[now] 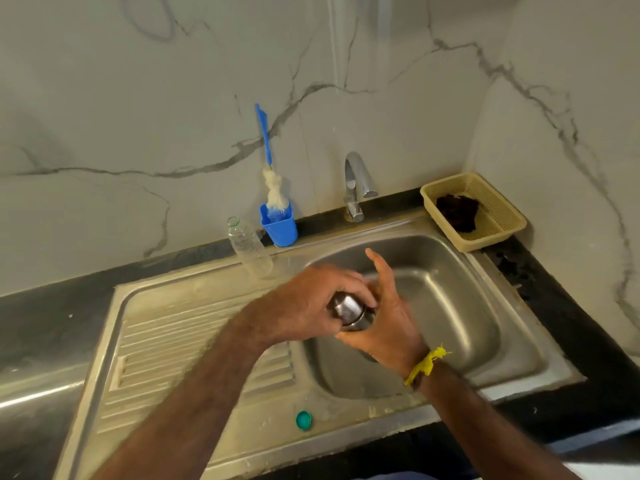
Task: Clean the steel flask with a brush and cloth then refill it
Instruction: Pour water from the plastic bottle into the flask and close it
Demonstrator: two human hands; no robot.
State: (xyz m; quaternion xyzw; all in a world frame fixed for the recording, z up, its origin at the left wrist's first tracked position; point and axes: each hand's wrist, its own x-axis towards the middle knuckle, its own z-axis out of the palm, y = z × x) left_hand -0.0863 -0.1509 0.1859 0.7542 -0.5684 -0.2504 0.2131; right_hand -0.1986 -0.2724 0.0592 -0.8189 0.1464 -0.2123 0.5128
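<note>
Head view: left hand (311,299) fingers wrapped over shiny steel flask (349,311) top; right hand (384,317) cupping it, fingers splayed, above steel sink basin (450,289). Likely uncapping. Next: fetch blue-handled bottle brush (273,188) from blue cup (280,226).

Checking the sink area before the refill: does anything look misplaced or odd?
The green cap lies loose on the sink's front rim, far from the uncapped plastic bottle. Nothing looks spilled or damaged.
</note>
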